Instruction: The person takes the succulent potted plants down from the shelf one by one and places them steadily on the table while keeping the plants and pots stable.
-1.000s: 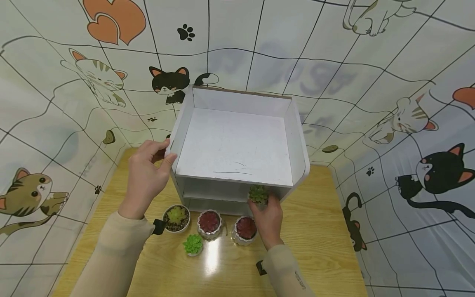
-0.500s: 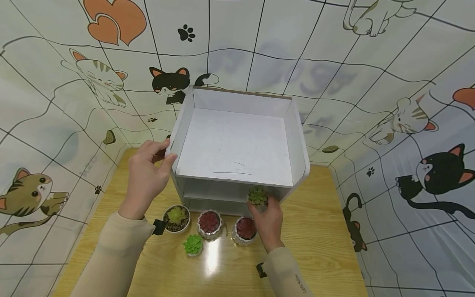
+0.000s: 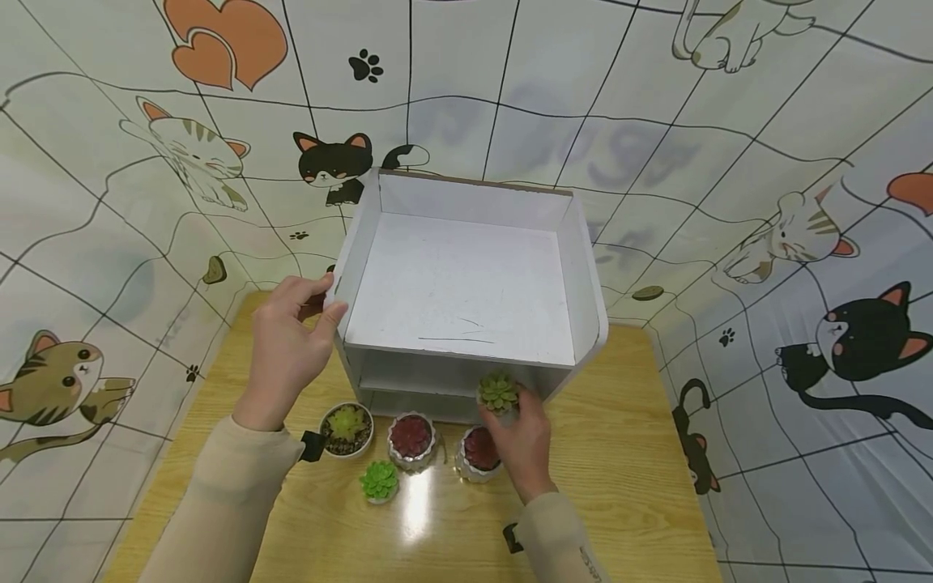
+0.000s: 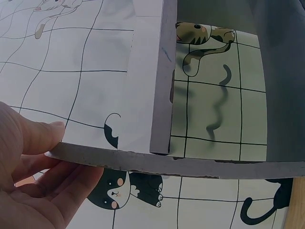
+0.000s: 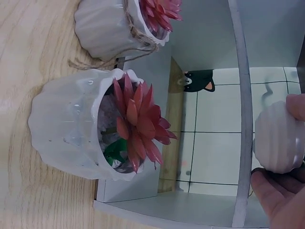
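My left hand [image 3: 287,352] pinches the edge of the left side panel of a white shelf unit [image 3: 459,283]. In the left wrist view the thumb lies on one face of that panel [image 4: 143,160] and the fingers on the other. My right hand [image 3: 523,441] holds a small green succulent [image 3: 498,392] at the front opening, under the top board. Its white ribbed pot [image 5: 279,138] shows in the right wrist view, close over the middle board [image 5: 244,95]. A red succulent in a scalloped white pot [image 3: 477,453] stands just below that hand, partly covered by it.
On the wooden table [image 3: 612,486], before the unit, stand another red succulent [image 3: 411,439], a yellow-green one in a round bowl [image 3: 347,429] and a small bright green one [image 3: 379,481]. Cat-printed cloth walls [image 3: 466,73] enclose the back and sides.
My right hand has shifted slightly left and toward me with the green succulent, now overlapping the red succulent beneath more. The left hand keeps its place on the panel.
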{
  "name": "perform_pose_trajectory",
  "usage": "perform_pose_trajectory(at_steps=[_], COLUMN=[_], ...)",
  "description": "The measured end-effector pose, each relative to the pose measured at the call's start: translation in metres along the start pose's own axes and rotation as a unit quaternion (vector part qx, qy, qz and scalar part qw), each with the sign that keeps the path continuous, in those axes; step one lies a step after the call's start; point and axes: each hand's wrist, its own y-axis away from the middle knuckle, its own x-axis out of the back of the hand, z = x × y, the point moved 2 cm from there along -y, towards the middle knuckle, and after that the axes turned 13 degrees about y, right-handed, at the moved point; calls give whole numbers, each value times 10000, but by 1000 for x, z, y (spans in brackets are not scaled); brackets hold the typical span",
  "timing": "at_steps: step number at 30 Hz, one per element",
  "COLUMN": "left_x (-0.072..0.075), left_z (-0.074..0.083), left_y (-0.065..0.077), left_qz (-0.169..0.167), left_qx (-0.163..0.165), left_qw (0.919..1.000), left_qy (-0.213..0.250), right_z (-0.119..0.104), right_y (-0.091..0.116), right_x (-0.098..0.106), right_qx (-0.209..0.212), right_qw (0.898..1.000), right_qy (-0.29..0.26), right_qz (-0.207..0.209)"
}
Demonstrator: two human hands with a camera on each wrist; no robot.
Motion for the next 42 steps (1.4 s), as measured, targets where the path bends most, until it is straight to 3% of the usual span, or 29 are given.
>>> perform_pose_trajectory(at_steps=[18, 42], left_x=[-1, 0], left_z=[1, -1], left_y=[1, 1], left_qz=[-9, 23], left_qx=[-8, -74], left_qw=[10000, 9998], left_qy=[-85, -196], right_z=[-3, -5], right_y=[13, 33], right_x=[1, -2], right_qx=[81, 477], right_qw=[9993, 9977], right_qy=[-230, -113], right_qz=[-286, -463])
